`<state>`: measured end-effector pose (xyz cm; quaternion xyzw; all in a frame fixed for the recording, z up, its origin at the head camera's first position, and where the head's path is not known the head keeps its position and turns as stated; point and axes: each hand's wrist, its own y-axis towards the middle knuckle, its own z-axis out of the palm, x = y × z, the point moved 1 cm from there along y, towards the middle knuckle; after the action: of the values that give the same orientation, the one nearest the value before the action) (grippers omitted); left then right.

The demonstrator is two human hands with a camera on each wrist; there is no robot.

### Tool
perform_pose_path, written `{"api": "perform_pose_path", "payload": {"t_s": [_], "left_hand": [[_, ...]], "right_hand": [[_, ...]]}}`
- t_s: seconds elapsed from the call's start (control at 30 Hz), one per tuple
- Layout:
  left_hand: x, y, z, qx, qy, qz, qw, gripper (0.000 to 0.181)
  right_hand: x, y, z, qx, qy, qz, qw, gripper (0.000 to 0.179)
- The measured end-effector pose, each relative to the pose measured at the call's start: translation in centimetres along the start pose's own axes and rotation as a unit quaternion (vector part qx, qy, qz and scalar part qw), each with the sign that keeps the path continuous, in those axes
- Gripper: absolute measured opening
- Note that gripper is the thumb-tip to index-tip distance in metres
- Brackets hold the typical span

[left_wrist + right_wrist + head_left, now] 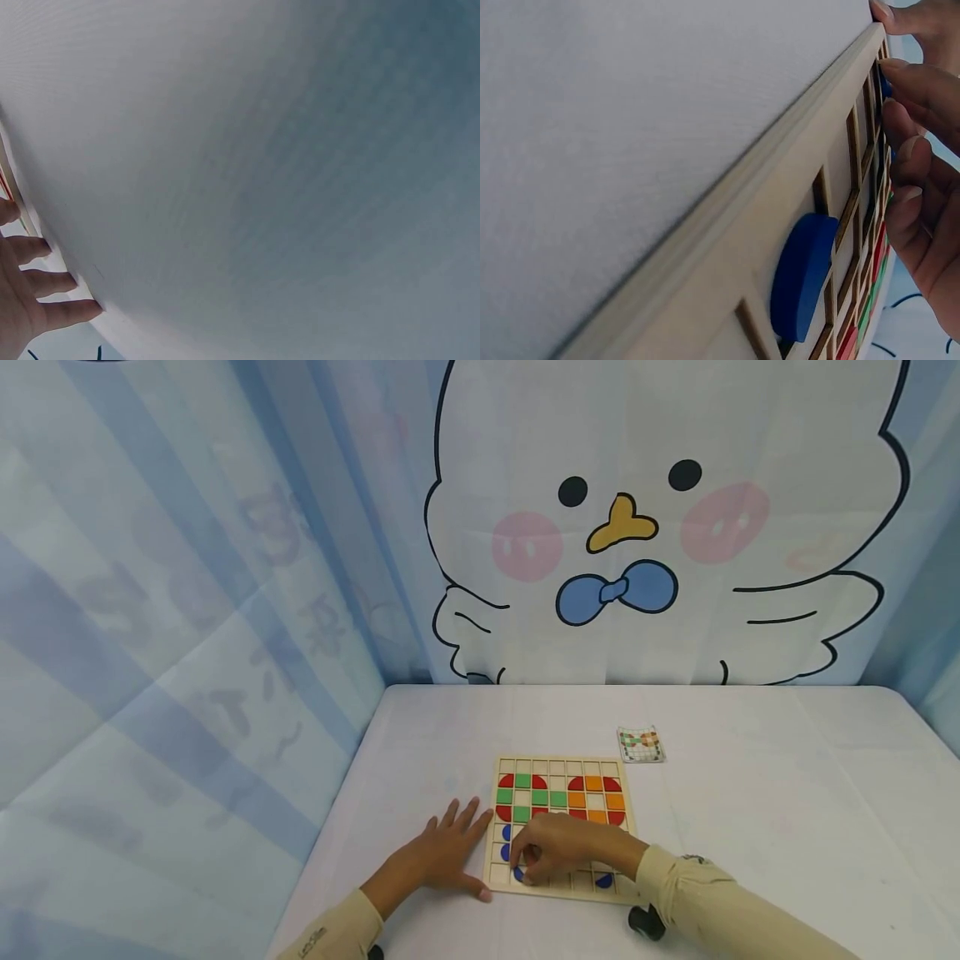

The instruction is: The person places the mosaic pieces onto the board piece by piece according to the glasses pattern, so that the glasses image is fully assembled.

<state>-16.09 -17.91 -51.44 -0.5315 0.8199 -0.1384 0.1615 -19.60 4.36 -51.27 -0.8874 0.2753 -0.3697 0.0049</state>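
A wooden grid board [555, 895] lies on the white table. My right hand [551, 847] reaches over its lower left part, thumb and index finger pinching a rounded blue piece [518, 874] at a bottom-row cell. In the right wrist view its blue edge [886, 85] shows between the fingertips. My left hand [450, 852] rests on the table with fingers spread, close along the board's left edge. Two more blue pieces sit in the left column. Another blue piece [802, 277] sits tilted in a lower right cell. The right hand hides the board's middle.
Red and green pieces [522, 781] form a ring at the upper left of the board, red and orange pieces [593, 783] another at the upper right. Beyond the board lies a small pattern card [641, 745]. A printed curtain [615, 643] hangs behind the table.
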Motion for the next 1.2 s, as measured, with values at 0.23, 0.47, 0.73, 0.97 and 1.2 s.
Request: {"api": "perform_pose_path", "payload": {"t_s": [0.23, 0.47, 0.73, 0.97, 1.2], "left_hand": [[-0.5, 0.1, -0.5, 0.002, -0.002, 0.004, 1.0, 0.117], [-0.2, 0.4, -0.3, 0.003, -0.01, 0.011, 0.9999, 0.118], [0.3, 0.1, 0.2, 0.006, -0.015, -0.003, 0.9999, 0.119], [0.0, -0.1, 0.3, 0.012, -0.017, -0.02, 0.9996, 0.118], [0.7, -1.7, -0.1, 0.004, -0.017, -0.032, 0.9993, 0.109]], "right_hand": [[-0.1, -0.4, -0.2, 0.003, -0.003, 0.012, 0.9999, 0.018], [-0.3, -0.8, -0.4, -0.011, -0.02, 0.005, 0.9997, 0.022], [-0.9, -3.2, -1.9, -0.063, -0.017, 0.002, 0.9978, 0.03], [-2.5, -7.9, -3.9, -0.145, -0.039, 0.029, 0.9882, 0.035], [-4.1, -13.1, -5.5, -0.227, -0.082, 0.107, 0.9645, 0.045]]}}
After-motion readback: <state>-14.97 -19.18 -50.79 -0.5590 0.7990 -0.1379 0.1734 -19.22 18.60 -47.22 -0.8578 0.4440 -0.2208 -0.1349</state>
